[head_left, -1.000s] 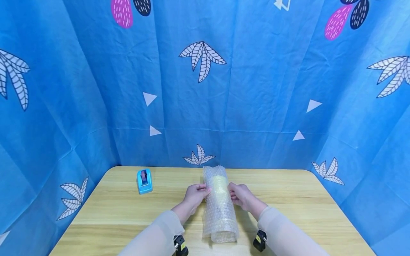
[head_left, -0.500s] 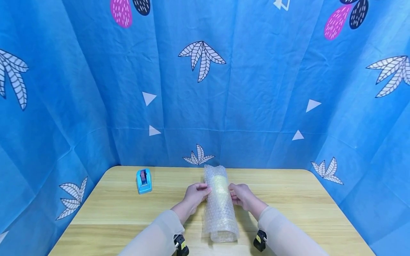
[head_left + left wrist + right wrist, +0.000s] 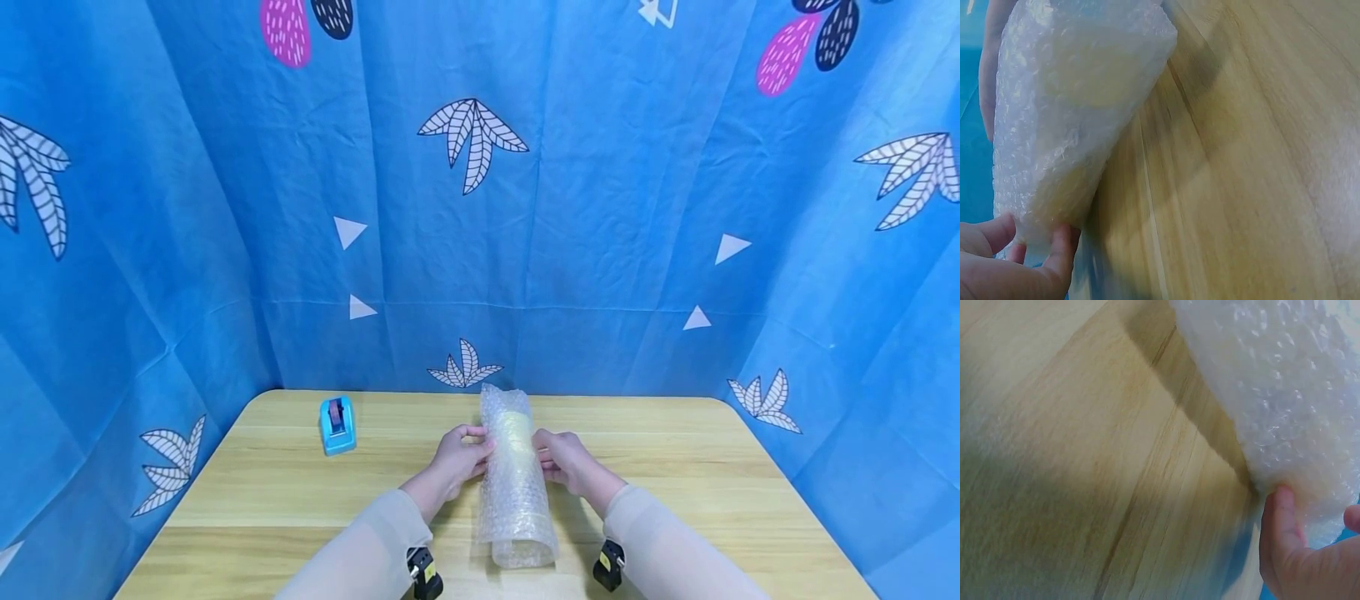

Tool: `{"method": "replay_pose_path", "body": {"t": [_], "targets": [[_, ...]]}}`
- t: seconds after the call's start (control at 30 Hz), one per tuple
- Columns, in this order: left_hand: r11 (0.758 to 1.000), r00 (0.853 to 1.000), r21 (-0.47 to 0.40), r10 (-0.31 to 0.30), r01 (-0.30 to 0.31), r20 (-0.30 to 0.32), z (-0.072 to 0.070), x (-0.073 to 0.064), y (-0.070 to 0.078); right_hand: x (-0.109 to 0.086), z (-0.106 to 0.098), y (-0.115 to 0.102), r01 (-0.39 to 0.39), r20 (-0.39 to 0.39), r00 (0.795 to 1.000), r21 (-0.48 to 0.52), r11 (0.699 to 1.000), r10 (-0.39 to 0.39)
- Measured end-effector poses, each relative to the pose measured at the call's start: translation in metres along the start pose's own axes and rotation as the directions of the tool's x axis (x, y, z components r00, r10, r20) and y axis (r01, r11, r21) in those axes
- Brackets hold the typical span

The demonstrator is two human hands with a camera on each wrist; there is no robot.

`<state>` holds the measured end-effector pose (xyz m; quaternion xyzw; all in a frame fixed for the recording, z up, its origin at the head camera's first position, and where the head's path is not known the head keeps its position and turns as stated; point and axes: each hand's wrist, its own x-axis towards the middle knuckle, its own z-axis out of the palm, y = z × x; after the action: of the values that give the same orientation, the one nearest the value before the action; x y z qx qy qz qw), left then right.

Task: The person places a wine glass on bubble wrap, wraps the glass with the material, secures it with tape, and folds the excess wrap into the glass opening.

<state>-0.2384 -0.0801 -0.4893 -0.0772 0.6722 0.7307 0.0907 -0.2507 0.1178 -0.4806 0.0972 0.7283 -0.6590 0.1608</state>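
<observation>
A long roll of clear bubble wrap [image 3: 517, 500] lies lengthwise on the table, with something pale yellow showing through its layers. My left hand [image 3: 454, 460] holds its left side toward the far end, thumb on top and fingers low against the wrap. From the opposite side my right hand [image 3: 567, 461] grips the roll at about the same height. In the left wrist view, thumb and fingertips [image 3: 1063, 240] press into the bubble wrap [image 3: 1091, 75]. The right wrist view has a fingertip [image 3: 1284, 497] against the lower side of the wrap; the roll partly hides that hand's thumb.
A blue tape dispenser [image 3: 338, 425] stands at the back left of the wooden table [image 3: 660, 433]. Behind the table hangs a blue patterned curtain [image 3: 600, 250], which also closes off both sides. The roll's far end reaches the table's back edge.
The far left edge of the bubble wrap has drawn slightly to the right, and the roll has turned a little. Both hands have stayed nearly in place on it.
</observation>
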Motion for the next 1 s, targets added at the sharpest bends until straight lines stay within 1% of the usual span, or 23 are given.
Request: {"method": "replay_pose_path", "body": {"t": [0.23, 0.47, 0.63, 0.83, 1.0], "targets": [[1.0, 1.0, -0.018, 0.015, -0.015, -0.013, 0.0009, -0.0003, -0.0014, 0.0003, 0.0019, 0.0006, 0.004, 0.005, 1.0, 0.01, 1.0, -0.004], [1.0, 0.999, 0.017, 0.026, -0.026, -0.031, 0.0023, -0.0012, -0.0016, 0.0017, 0.0017, 0.0007, 0.009, 0.045, 0.999, 0.035, 0.999, -0.01], [0.999, 0.999, 0.045, 0.031, -0.03, -0.026, 0.0023, -0.0006, -0.0026, 0.0018, 0.0015, -0.0001, 0.004, 0.044, 0.999, 0.026, 1.0, -0.005], [0.996, 0.999, 0.082, 0.036, -0.033, -0.035, 0.0022, -0.0006, -0.0039, -0.0002, 0.0018, -0.0014, 0.005, 0.042, 0.999, 0.025, 1.0, -0.006], [0.996, 0.998, 0.085, 0.043, -0.04, -0.04, 0.0022, -0.0005, -0.0037, -0.0022, 0.0017, -0.0032, 0.01, 0.038, 0.999, -0.006, 1.0, -0.01]]}}
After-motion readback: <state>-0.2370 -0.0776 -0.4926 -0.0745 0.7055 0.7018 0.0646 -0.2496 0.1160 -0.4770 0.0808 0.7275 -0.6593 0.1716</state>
